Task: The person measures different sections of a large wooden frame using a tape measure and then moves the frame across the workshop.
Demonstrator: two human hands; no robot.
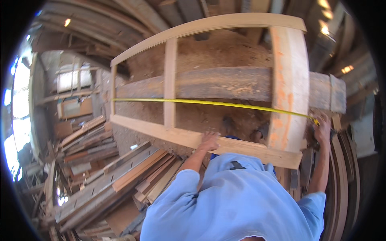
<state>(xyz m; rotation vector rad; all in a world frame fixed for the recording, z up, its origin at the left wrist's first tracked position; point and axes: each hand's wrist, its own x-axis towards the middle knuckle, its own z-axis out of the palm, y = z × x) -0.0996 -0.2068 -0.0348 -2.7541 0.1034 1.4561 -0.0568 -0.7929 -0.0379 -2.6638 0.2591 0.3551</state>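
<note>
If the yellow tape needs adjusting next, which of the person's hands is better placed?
Probably the right hand: it holds the yellow tape at one end, beyond the wide end board. The left hand rests on the near rail, apart from the tape.

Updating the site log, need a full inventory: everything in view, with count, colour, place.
Wooden frame: one, pale tan, centre
Crossbar: one, pale tan, inside frame, left of its middle
Wide end board: one, pale with orange marks, frame's right end
Tape measure: one, yellow, stretched lengthwise across frame
Weathered beam: one, grey-brown, seen through frame, jutting past its right end
Dirt ground: brown, beneath frame
Lumber: uncountable, brown and grey, lower left, right, along top
Bright openings: several, white, far left
Shirt: one, light blue, bottom centre
Left hand: one, bare, on frame's near rail
Right hand: one, bare, at tape's right end
</note>
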